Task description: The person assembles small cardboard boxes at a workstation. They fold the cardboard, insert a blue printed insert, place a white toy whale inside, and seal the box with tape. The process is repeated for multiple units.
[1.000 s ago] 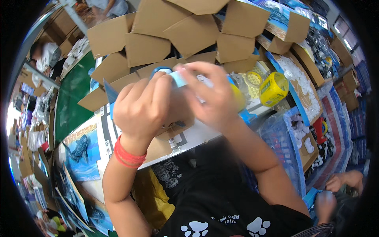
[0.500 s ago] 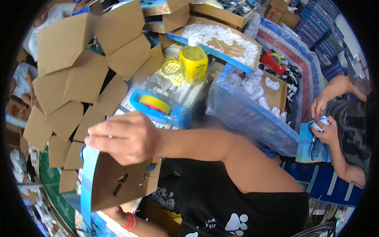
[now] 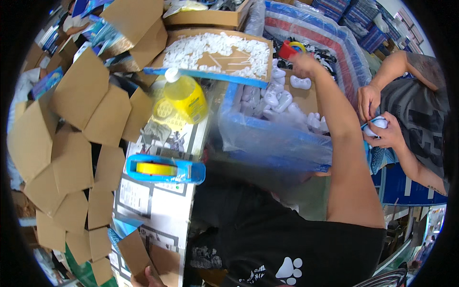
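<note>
At the lower edge, my left hand [image 3: 150, 278] holds a small cardboard box [image 3: 133, 249], blue outside and plain brown inside. Its thumb lies over a raised flap, and most of the fingers are out of sight. My right arm stretches forward over a blue-rimmed bin [image 3: 277, 138] covered in clear plastic. Beside a red tape dispenser [image 3: 287, 49] at the bin's far side is my right hand [image 3: 307, 66], its fingers too blurred to read. White game controllers [image 3: 283, 100] lie in the bin, one [image 3: 300, 82] apart on cardboard.
A blue tape dispenser [image 3: 165, 170] and a bottle of yellow liquid [image 3: 186, 98] stand on the table. Beyond is a tray [image 3: 210, 75] of small white parts. Open cardboard boxes [image 3: 71, 158] crowd the left. At right, a co-worker's hands [image 3: 382, 131] hold a white controller.
My right hand has let go of the box and swung forward and right to the red dispenser. The box sits lower, by my left hand. The whole view has shifted.
</note>
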{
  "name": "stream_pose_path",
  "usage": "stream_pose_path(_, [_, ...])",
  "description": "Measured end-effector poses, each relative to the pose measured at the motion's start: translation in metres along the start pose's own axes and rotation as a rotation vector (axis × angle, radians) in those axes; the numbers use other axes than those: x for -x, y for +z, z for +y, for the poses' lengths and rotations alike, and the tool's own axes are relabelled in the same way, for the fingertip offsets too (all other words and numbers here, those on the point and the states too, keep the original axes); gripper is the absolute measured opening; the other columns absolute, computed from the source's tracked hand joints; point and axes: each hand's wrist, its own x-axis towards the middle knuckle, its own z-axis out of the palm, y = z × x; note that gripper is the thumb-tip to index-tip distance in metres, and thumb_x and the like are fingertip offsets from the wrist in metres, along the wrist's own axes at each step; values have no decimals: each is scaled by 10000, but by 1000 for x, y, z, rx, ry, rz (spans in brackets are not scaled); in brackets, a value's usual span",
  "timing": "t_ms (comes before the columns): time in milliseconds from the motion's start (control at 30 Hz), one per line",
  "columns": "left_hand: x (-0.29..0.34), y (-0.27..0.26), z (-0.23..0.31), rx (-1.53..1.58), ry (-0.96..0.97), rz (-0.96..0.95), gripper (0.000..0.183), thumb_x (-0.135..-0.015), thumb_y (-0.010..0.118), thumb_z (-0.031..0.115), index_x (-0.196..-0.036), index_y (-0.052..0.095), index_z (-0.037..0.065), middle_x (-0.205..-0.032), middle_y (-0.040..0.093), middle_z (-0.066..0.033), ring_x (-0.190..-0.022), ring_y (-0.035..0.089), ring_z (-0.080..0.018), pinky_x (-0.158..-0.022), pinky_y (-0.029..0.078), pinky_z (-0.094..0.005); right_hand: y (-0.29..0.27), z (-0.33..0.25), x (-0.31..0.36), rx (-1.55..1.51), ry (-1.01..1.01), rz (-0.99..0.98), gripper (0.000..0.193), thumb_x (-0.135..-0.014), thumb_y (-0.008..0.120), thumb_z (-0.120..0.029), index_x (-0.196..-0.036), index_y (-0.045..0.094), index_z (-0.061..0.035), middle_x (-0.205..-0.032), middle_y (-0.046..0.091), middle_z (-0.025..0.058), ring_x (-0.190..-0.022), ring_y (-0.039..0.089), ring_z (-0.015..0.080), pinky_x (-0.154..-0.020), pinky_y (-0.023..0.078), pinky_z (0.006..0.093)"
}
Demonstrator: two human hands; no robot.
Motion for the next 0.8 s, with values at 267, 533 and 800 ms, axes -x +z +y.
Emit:
stream_pose_path(267, [3,44,6,-161,-144,-219,323,-828,836,246,-957,690,-12,-870,707,-177,-749,657,-295,-709,544,-409,106,105,-10,903,122,-676,391,-825,736,-287,-1138,730,-53,-1139,729,150,-1015,714,275,-838,572,414])
stream_pose_path(533, [9,52,5,-148,-3,-75,375,-808,867,286,-911,707,-37,-804,695,-192,-703,660,-323,-675,556,-418,138,91,21,1243,33,-707,359,-822,768,-288,-1083,751,-43,-1102,743,132,-1015,711,267,-857,562,416])
stream_pose_path(800, [11,56,-8,-105,4,-65,368,-859,807,402,-965,756,54,-864,727,-135,-717,697,-269,-638,556,-369,39,81,9,1259,97,-688,243,-829,790,-211,-997,776,-36,-1023,767,116,-957,732,245,-827,568,417])
